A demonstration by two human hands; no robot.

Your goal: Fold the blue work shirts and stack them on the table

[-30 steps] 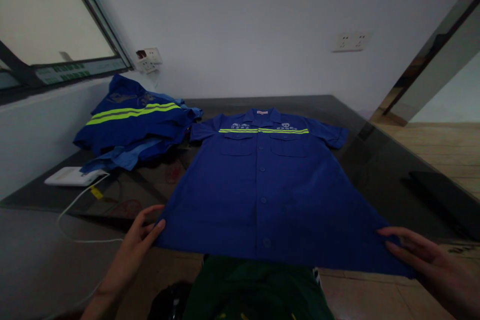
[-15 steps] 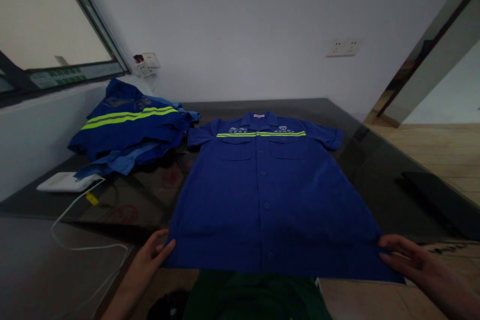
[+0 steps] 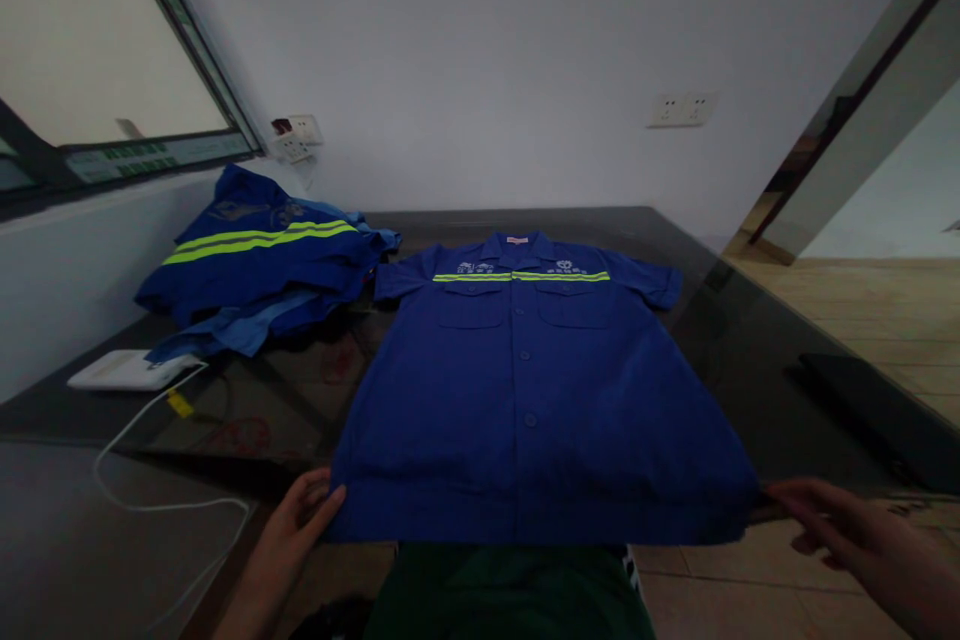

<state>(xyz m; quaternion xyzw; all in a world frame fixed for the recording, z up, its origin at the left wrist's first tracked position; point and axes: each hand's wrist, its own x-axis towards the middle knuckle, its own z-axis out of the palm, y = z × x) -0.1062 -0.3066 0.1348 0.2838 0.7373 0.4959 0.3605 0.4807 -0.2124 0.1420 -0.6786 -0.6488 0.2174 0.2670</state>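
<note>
A blue short-sleeved work shirt (image 3: 442,400) lies front up on the dark table, collar away from me. Yellow-green reflective stripes cross its chest, and its hem hangs over the near table edge. My left hand (image 3: 300,520) pinches the lower left corner between thumb and fingers. At the lower right side edge, my right hand (image 3: 840,530) has its thumb and forefinger closed at the cloth, the other fingers curled. The fabric between those fingertips is mostly hidden. Near that hand the hem corner is bunched and rounded.
A heap of blue clothes (image 3: 255,265) with similar stripes lies at the back left. In front of it are a white device (image 3: 131,370) and a white cable (image 3: 172,503) with a yellow tag. A dark flat object (image 3: 877,415) rests on the table's right side.
My right hand has shifted slightly outward and its grip has changed. The shirt's lower right corner, spread flat before, has drawn inward and bunched. My left hand has barely moved.
</note>
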